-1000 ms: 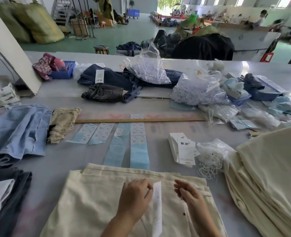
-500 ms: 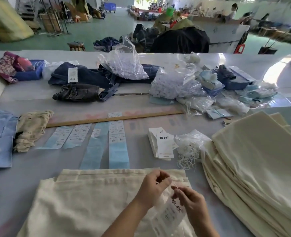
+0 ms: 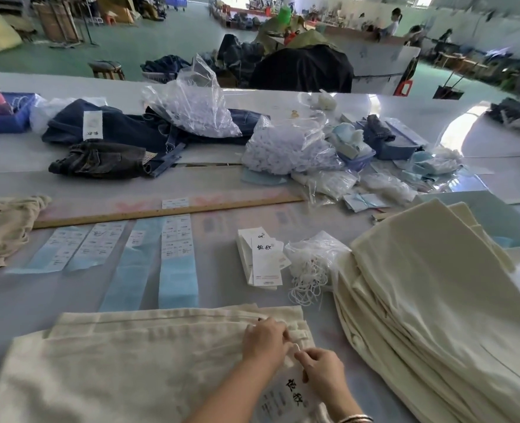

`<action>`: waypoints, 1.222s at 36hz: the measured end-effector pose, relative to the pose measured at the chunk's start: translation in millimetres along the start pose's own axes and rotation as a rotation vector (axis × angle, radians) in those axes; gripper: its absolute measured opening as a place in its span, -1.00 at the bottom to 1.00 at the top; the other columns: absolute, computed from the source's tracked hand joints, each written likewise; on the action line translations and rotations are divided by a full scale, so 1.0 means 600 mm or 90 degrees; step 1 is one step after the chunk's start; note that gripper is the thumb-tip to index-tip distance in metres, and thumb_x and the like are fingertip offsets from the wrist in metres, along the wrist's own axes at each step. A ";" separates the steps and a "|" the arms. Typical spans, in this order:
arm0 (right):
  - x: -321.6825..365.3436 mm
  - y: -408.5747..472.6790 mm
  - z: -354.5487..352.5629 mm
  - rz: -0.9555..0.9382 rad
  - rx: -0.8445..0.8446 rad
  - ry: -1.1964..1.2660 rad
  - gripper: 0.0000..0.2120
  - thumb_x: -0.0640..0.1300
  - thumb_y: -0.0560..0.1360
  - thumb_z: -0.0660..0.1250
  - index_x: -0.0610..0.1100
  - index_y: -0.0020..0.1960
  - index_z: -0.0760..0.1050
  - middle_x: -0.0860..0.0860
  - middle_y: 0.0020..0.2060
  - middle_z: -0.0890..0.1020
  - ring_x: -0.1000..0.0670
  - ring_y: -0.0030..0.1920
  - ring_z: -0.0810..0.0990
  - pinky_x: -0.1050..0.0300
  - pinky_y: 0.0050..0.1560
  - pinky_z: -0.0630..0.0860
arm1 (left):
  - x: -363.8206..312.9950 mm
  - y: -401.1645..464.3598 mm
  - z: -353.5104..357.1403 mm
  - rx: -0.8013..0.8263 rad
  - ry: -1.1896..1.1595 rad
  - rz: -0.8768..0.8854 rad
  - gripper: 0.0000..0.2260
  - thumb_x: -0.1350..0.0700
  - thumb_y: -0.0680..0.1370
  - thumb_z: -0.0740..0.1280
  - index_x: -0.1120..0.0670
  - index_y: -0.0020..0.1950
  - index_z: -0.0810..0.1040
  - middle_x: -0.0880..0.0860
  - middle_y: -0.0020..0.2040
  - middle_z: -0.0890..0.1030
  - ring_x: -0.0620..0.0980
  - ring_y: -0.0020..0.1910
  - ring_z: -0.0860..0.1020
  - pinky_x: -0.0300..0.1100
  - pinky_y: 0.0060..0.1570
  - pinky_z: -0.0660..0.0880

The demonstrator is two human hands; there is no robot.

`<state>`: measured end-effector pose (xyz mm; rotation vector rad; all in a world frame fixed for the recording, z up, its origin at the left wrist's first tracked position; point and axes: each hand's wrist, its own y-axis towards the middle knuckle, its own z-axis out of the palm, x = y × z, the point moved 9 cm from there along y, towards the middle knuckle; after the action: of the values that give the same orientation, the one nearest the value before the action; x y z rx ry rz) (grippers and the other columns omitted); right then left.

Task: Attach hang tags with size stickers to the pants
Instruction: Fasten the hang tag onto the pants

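Pants (image 3: 124, 367) lie flat at the near edge of the bench (image 3: 228, 294). Both hands meet at the waistband. Left hand (image 3: 263, 340) pinches the cloth; right hand (image 3: 321, 369) pinches a white string, hard to see. Hang tag (image 3: 286, 398) lies below the hands, cut off. Bare bench sits past the pants.

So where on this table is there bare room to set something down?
Bare table lies left of the blue sticker strips, and between the strips and the hang tag stack. Crowded: the plastic bags at back, the cream pants stack at right.
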<state>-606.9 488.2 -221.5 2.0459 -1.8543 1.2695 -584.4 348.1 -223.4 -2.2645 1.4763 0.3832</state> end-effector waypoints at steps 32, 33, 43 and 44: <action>0.012 0.026 0.060 0.066 0.091 0.462 -0.68 -0.40 0.48 0.21 -0.19 -0.35 0.61 -0.07 -0.48 0.49 0.08 -0.50 0.40 0.30 -0.51 0.33 | 0.052 -0.005 0.006 0.074 -0.503 -0.163 -0.75 -0.09 0.52 0.34 0.00 -0.29 0.51 -0.05 -0.27 0.60 -0.10 -0.26 0.53 -0.27 -0.24 0.41; 0.017 0.025 0.059 0.064 0.094 0.464 -0.68 -0.41 0.48 0.21 -0.20 -0.34 0.61 -0.07 -0.48 0.50 0.08 -0.50 0.41 0.30 -0.50 0.35 | 0.055 -0.007 0.007 0.055 -0.540 -0.187 -0.81 -0.09 0.49 0.38 -0.01 -0.21 0.53 -0.04 -0.18 0.63 -0.08 -0.17 0.58 -0.28 -0.19 0.45; 0.036 0.016 0.026 0.054 0.136 0.357 -0.66 -0.44 0.46 0.13 -0.21 -0.33 0.58 -0.20 -0.39 0.58 0.02 -0.51 0.39 0.23 -0.45 0.28 | 0.059 -0.006 0.003 -0.021 -0.717 -0.216 -0.94 0.09 0.49 0.44 -0.01 -0.18 0.60 -0.06 -0.24 0.60 -0.12 -0.24 0.54 -0.28 -0.15 0.51; 0.030 0.016 0.017 0.071 0.133 0.375 -0.70 -0.44 0.47 0.13 -0.24 -0.25 0.59 -0.22 -0.34 0.62 -0.02 -0.47 0.43 0.18 -0.41 0.32 | 0.062 -0.005 -0.001 -0.032 -0.722 -0.220 -0.94 0.09 0.50 0.43 0.00 -0.18 0.60 -0.06 -0.24 0.61 -0.10 -0.22 0.55 -0.28 -0.14 0.50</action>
<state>-612.0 466.0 -221.1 1.4208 -1.6178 1.9034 -566.5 319.2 -238.9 -1.7036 0.4798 1.3007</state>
